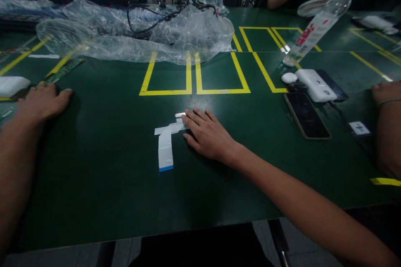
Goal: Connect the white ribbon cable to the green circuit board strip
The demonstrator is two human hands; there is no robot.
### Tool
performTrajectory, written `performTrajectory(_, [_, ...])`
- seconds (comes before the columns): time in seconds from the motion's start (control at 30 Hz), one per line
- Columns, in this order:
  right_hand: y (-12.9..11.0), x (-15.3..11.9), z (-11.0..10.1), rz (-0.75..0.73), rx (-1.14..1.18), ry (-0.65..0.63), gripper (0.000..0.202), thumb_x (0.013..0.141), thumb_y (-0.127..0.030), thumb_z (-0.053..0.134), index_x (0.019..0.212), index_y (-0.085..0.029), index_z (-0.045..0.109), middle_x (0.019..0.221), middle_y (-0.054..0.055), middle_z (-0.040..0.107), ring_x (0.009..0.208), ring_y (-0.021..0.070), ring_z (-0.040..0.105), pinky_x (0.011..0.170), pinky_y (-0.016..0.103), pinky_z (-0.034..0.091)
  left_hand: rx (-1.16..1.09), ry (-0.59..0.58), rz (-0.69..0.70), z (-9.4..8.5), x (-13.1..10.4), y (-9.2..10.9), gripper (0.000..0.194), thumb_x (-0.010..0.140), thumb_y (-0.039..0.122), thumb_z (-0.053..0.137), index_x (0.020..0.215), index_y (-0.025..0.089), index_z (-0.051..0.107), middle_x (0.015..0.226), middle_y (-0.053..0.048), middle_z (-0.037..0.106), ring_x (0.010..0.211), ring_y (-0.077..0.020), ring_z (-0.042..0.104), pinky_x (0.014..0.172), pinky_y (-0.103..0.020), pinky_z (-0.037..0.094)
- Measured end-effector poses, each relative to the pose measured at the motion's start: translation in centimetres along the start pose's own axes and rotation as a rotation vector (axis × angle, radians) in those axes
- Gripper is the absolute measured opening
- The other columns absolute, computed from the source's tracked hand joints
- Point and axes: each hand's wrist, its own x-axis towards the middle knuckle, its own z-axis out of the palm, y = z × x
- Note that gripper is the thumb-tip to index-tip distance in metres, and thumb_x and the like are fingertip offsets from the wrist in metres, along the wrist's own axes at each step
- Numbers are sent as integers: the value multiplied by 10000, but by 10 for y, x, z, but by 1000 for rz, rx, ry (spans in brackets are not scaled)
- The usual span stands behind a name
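Note:
A white flat ribbon cable (165, 150) with a blue end strip lies folded on the green table. My right hand (209, 135) rests palm down at the cable's upper right end, its fingertips touching a small silvery connector piece. Its fingers are stretched out, not wrapped round anything. Far to the left, my left hand (40, 102) lies palm down with the thumb apart. A narrow green circuit board (65, 71) extends beyond its fingertips; whether they touch it I cannot tell. Beside that hand sits a white object (13, 86), cut off by the picture's edge.
Clear plastic wrapping (188, 33) with a black cable spreads across the back. At the right are a tilted-looking water bottle (313, 33), a phone (307, 115), a white device (315, 85) and a small white case (289, 77). Another person's arm (390, 125) rests at the right edge.

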Motion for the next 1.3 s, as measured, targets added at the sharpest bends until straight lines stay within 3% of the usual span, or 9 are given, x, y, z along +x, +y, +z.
performTrajectory(0.2, [1, -1, 1, 4, 0, 14, 587, 1067, -407, 420, 1579, -120, 408, 1678, 143, 362, 1556, 319, 292, 1277, 546, 232, 113, -6, 41, -4, 1, 7, 1028, 963, 780, 107, 1432, -84, 408, 1551, -313, 362, 1321, -511, 455, 1022, -618, 428])
performTrajectory(0.3, [0, 0, 2, 0, 2, 20, 586, 1068, -402, 417, 1576, -111, 413, 1671, 150, 372, 1553, 325, 300, 1275, 549, 236, 185, -19, 134, -4, -7, 29, 922, 1007, 695, 123, 1353, -85, 472, 1475, -320, 451, 1251, -482, 514, 986, -596, 462])
performTrajectory(0.37, [0, 0, 2, -3, 5, 21, 585, 1065, -401, 420, 1572, -108, 420, 1667, 153, 378, 1552, 326, 303, 1274, 554, 239, 209, -12, 283, -2, -21, 56, 871, 1032, 638, 165, 1358, -108, 476, 1465, -329, 459, 1268, -474, 515, 1031, -594, 445])
performTrajectory(0.47, [-1, 2, 2, 8, 3, 12, 591, 1060, -404, 425, 1576, -115, 413, 1669, 147, 376, 1555, 317, 298, 1274, 552, 236, 195, 58, 580, 8, -59, 108, 827, 1059, 566, 212, 1485, -121, 389, 1556, -315, 379, 1431, -428, 404, 1193, -550, 322])
performTrajectory(0.57, [-2, 4, 5, 15, -7, 6, 598, 1059, -410, 418, 1579, -115, 409, 1670, 145, 374, 1558, 314, 294, 1275, 550, 230, 143, 101, 830, 21, -111, 158, 811, 1053, 571, 239, 1559, -47, 384, 1623, -247, 340, 1521, -356, 319, 1259, -491, 250])
performTrajectory(0.67, [-3, 5, 8, 20, -15, 24, 599, 1057, -414, 410, 1573, -111, 421, 1671, 147, 371, 1564, 322, 274, 1273, 556, 224, 103, 63, 1014, 31, -161, 188, 775, 1045, 575, 287, 1606, 48, 377, 1651, -167, 334, 1546, -313, 289, 1269, -477, 248])
performTrajectory(0.8, [-5, 6, 9, 23, -22, 28, 618, 1058, -407, 395, 1585, -84, 393, 1669, 156, 372, 1571, 312, 257, 1283, 550, 196, 68, 18, 1108, 33, -192, 195, 738, 1047, 576, 330, 1628, 124, 379, 1654, -115, 341, 1555, -324, 264, 1262, -503, 260])
performTrajectory(1.07, [-7, 6, 9, 19, -14, 11, 653, 1055, -443, 382, 1598, -82, 365, 1685, 156, 338, 1576, 334, 231, 1283, 581, 163, 84, 26, 1159, 31, -183, 189, 684, 1069, 558, 322, 1654, 203, 333, 1667, -74, 321, 1536, -343, 295, 1214, -569, 313])
performTrajectory(1.3, [-8, 5, 10, 25, 9, 11, 655, 1059, -459, 366, 1608, -103, 347, 1700, 139, 303, 1582, 329, 211, 1285, 594, 127, 80, 9, 1197, 33, -183, 191, 713, 1067, 550, 323, 1660, 154, 307, 1671, -103, 299, 1558, -314, 257, 1256, -536, 264])
